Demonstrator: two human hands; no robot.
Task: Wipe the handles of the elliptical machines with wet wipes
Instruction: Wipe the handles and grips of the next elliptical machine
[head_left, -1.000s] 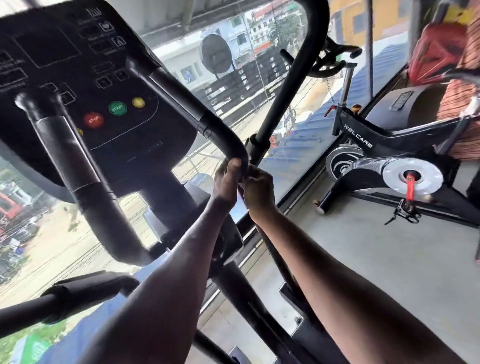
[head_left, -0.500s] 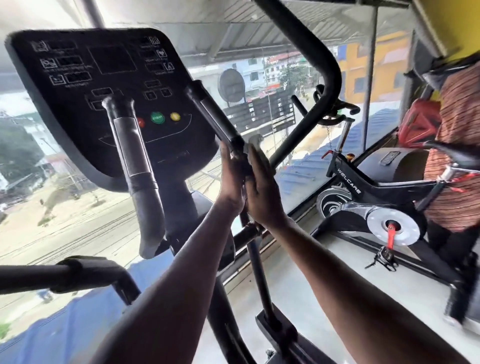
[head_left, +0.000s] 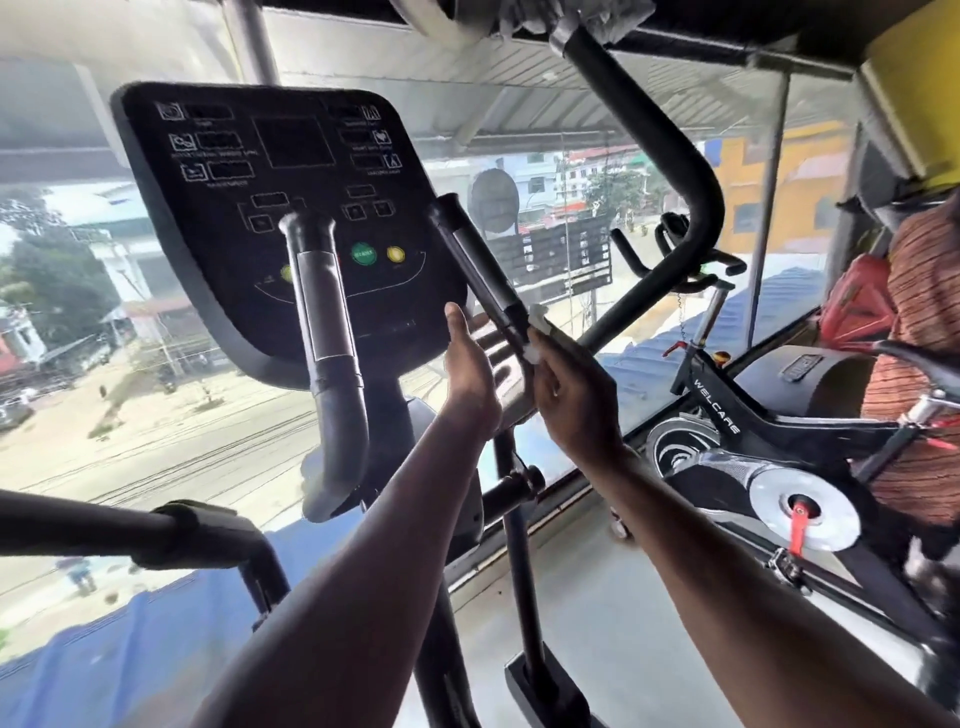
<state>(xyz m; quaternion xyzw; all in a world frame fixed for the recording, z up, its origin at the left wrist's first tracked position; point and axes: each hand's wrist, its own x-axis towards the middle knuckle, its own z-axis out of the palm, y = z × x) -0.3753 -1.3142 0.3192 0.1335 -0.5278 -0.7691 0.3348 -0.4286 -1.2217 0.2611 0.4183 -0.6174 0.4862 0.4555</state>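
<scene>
- The right hand (head_left: 574, 395) has its fingers (head_left: 545, 348) pinched on a white wet wipe (head_left: 535, 332), pressing it against the lower end of the right inner handle (head_left: 483, 275), probably to rub the grip.
- The left hand (head_left: 470, 374) is raised just beside that handle, fingers straight and together, holding nothing; it looks set to steady the bar.
- The left inner handle (head_left: 324, 322) stands untouched before the console (head_left: 280, 171).
- A spin bike (head_left: 727, 410) stands at the right.

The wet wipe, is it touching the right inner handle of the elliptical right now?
Touching. The head view shows the right hand pressing the wet wipe against the inner handle, no gap visible.
</scene>
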